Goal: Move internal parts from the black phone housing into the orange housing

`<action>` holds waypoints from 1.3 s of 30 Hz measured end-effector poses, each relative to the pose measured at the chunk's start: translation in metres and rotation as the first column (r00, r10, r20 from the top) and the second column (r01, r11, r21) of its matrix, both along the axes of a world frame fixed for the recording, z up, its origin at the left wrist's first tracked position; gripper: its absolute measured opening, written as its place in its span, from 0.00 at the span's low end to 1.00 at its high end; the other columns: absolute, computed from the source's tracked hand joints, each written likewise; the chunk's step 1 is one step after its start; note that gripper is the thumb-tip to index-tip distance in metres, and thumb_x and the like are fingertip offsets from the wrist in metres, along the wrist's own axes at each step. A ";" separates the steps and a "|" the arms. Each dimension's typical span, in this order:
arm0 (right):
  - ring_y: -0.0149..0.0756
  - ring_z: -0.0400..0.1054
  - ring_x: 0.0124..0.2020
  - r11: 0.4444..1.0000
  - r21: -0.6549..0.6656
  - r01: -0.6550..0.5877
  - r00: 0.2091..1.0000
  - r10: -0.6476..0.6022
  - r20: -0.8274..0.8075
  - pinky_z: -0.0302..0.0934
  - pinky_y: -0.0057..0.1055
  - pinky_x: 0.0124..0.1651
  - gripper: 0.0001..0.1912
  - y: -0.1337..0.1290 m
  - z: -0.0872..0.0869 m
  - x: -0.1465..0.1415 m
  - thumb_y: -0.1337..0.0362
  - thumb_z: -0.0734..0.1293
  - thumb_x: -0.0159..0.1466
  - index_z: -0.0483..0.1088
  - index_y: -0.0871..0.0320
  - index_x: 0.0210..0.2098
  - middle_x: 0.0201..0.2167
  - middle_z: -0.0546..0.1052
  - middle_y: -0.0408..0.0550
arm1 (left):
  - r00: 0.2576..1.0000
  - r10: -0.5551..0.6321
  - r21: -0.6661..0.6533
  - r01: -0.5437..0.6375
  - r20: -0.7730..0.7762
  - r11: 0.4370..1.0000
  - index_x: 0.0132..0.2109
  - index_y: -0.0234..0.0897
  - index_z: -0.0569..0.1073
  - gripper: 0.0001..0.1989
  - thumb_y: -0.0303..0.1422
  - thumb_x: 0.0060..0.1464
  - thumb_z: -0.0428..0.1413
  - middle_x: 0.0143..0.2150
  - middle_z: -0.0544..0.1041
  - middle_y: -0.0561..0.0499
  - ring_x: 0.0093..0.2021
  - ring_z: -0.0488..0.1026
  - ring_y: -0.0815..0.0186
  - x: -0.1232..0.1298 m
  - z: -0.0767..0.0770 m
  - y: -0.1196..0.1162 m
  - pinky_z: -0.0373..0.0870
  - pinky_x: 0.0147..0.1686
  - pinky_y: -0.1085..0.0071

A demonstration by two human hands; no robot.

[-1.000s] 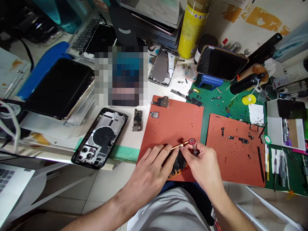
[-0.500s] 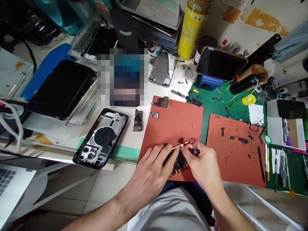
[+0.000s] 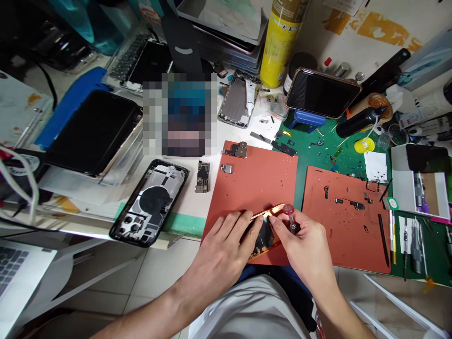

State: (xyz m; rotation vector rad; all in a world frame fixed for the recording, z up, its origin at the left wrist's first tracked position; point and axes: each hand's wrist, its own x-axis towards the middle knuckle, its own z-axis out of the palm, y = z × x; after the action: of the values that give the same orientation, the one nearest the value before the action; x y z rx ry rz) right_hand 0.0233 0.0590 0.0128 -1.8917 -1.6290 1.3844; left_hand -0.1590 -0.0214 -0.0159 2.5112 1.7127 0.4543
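Note:
An orange-gold phone frame (image 3: 264, 235) with dark parts inside is tilted up at the near edge of the left red mat. My left hand (image 3: 224, 249) grips it from the left, fingers over its upper edge and thumb along the inside. My right hand (image 3: 307, 242) is closed, with a small screwdriver (image 3: 289, 210) held in its curled fingers, red cap upward. Its thumb and index finger are at the frame's right side, the thumb pointing into the frame. The screwdriver's tip is hidden by the hand.
Small camera modules (image 3: 241, 149) lie on the left red mat (image 3: 261, 181). Left of it are a logic board (image 3: 202, 177) and a phone back housing (image 3: 150, 202). Tiny parts dot the right red mat (image 3: 339, 235). A phone (image 3: 323, 92) leans on a blue stand behind.
My right hand, with the screwdriver, has moved slightly right and away from the left fingers, baring more of the frame's upper edge. My left hand keeps its hold.

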 end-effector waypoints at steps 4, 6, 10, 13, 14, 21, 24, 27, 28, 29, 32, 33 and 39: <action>0.30 0.54 0.23 1.000 0.007 0.007 1.000 -0.007 0.025 0.52 0.28 0.27 0.22 -0.006 0.003 0.010 0.43 0.69 0.67 0.72 0.54 0.28 0.21 0.67 0.39 | 1.000 0.005 -0.003 -0.005 -0.014 1.000 0.68 0.26 0.75 0.24 0.20 0.68 0.55 0.60 0.79 0.32 0.55 0.73 0.44 0.001 0.002 -0.001 0.75 0.50 0.51; 0.30 0.53 0.24 1.000 -0.011 0.003 1.000 -0.003 0.017 0.51 0.28 0.27 0.23 -0.010 0.002 0.016 0.42 0.69 0.68 0.73 0.55 0.29 0.22 0.66 0.38 | 1.000 0.009 -0.004 -0.009 -0.024 1.000 0.68 0.26 0.74 0.24 0.19 0.67 0.56 0.60 0.79 0.32 0.55 0.74 0.44 0.002 0.002 -0.001 0.76 0.49 0.51; 0.30 0.53 0.25 1.000 -0.027 0.012 1.000 -0.012 0.023 0.50 0.28 0.27 0.24 -0.016 -0.002 0.024 0.41 0.69 0.69 0.75 0.55 0.31 0.24 0.67 0.39 | 0.999 0.009 -0.015 -0.010 -0.037 1.000 0.69 0.27 0.73 0.25 0.20 0.67 0.56 0.61 0.79 0.31 0.54 0.75 0.43 0.003 0.002 -0.002 0.77 0.49 0.51; 0.30 0.54 0.26 0.998 -0.019 0.062 0.998 -0.062 0.018 0.51 0.28 0.27 0.24 -0.019 -0.003 0.028 0.40 0.69 0.68 0.75 0.55 0.31 0.26 0.70 0.41 | 1.000 0.006 -0.022 -0.006 -0.016 1.000 0.70 0.27 0.73 0.25 0.19 0.67 0.57 0.62 0.78 0.32 0.56 0.75 0.43 0.001 0.000 -0.005 0.77 0.49 0.51; 0.30 0.55 0.26 0.997 -0.024 0.073 0.997 -0.073 0.007 0.51 0.28 0.27 0.25 -0.019 -0.003 0.029 0.40 0.70 0.68 0.75 0.55 0.31 0.26 0.70 0.41 | 1.000 0.002 -0.020 -0.002 0.003 1.000 0.69 0.26 0.73 0.25 0.19 0.68 0.57 0.62 0.78 0.32 0.57 0.75 0.43 0.000 0.000 -0.005 0.76 0.50 0.51; 0.31 0.58 0.28 0.994 -0.059 0.093 0.995 -0.095 -0.038 0.55 0.28 0.29 0.26 -0.020 -0.006 0.034 0.38 0.71 0.67 0.75 0.55 0.31 0.28 0.71 0.42 | 0.998 -0.001 -0.011 0.002 0.057 1.000 0.67 0.23 0.74 0.22 0.17 0.69 0.56 0.63 0.78 0.32 0.58 0.74 0.44 -0.003 -0.003 -0.007 0.77 0.52 0.51; 0.31 0.58 0.28 0.995 -0.057 0.087 0.995 -0.089 -0.033 0.55 0.28 0.29 0.26 -0.020 -0.007 0.034 0.38 0.70 0.67 0.74 0.55 0.31 0.28 0.71 0.42 | 0.998 -0.005 -0.008 0.005 0.059 1.000 0.67 0.24 0.74 0.21 0.18 0.69 0.56 0.62 0.78 0.32 0.57 0.74 0.45 -0.002 -0.002 -0.006 0.77 0.51 0.51; 0.31 0.57 0.27 0.995 -0.062 0.081 0.996 -0.083 -0.036 0.54 0.28 0.29 0.26 -0.021 -0.009 0.035 0.38 0.70 0.67 0.74 0.55 0.31 0.28 0.71 0.42 | 0.998 -0.010 -0.004 0.011 0.063 1.000 0.66 0.24 0.74 0.21 0.18 0.69 0.56 0.62 0.78 0.32 0.57 0.74 0.45 -0.002 -0.002 -0.006 0.77 0.50 0.51; 0.31 0.57 0.27 0.995 -0.066 0.080 0.996 -0.083 -0.037 0.54 0.28 0.29 0.26 -0.021 -0.009 0.035 0.38 0.70 0.67 0.74 0.54 0.31 0.28 0.71 0.42 | 0.998 -0.009 -0.002 0.010 0.063 1.000 0.66 0.24 0.74 0.21 0.18 0.69 0.56 0.62 0.78 0.32 0.57 0.74 0.44 -0.002 -0.002 -0.005 0.77 0.50 0.50; 0.31 0.57 0.27 0.994 -0.070 0.080 0.996 -0.082 -0.039 0.54 0.28 0.29 0.26 -0.021 -0.009 0.035 0.38 0.70 0.67 0.74 0.54 0.31 0.29 0.71 0.42 | 0.998 -0.011 -0.002 0.011 0.065 1.000 0.66 0.23 0.74 0.21 0.17 0.69 0.57 0.62 0.77 0.32 0.57 0.73 0.44 -0.001 -0.002 -0.005 0.77 0.50 0.50; 0.31 0.57 0.27 0.995 -0.073 0.071 0.997 -0.073 -0.033 0.55 0.28 0.29 0.26 -0.020 -0.010 0.036 0.38 0.70 0.67 0.74 0.54 0.31 0.28 0.71 0.42 | 0.997 -0.010 0.000 0.010 0.083 1.000 0.66 0.22 0.74 0.21 0.17 0.68 0.57 0.62 0.77 0.31 0.58 0.73 0.44 -0.001 -0.002 -0.005 0.77 0.50 0.49; 0.31 0.57 0.27 0.995 -0.072 0.067 0.997 -0.069 -0.027 0.55 0.28 0.30 0.26 -0.020 -0.011 0.036 0.38 0.70 0.67 0.73 0.54 0.31 0.28 0.71 0.42 | 0.996 -0.010 -0.001 0.010 0.092 1.000 0.66 0.22 0.74 0.21 0.16 0.68 0.57 0.62 0.77 0.31 0.58 0.73 0.44 -0.002 -0.002 -0.004 0.77 0.50 0.49; 0.31 0.59 0.26 0.997 -0.051 0.053 0.999 -0.053 -0.008 0.57 0.28 0.30 0.26 -0.019 -0.011 0.035 0.38 0.69 0.68 0.74 0.54 0.31 0.28 0.72 0.42 | 0.991 -0.010 -0.017 0.012 0.131 1.000 0.67 0.24 0.73 0.22 0.17 0.68 0.57 0.62 0.76 0.32 0.57 0.72 0.44 -0.002 -0.002 -0.002 0.77 0.50 0.50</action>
State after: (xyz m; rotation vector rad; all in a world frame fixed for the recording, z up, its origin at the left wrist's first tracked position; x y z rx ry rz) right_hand 0.0579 0.0401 0.0020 -1.9392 -1.5417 1.4238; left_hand -0.1609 -0.0235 -0.0182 2.4187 1.6475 0.5858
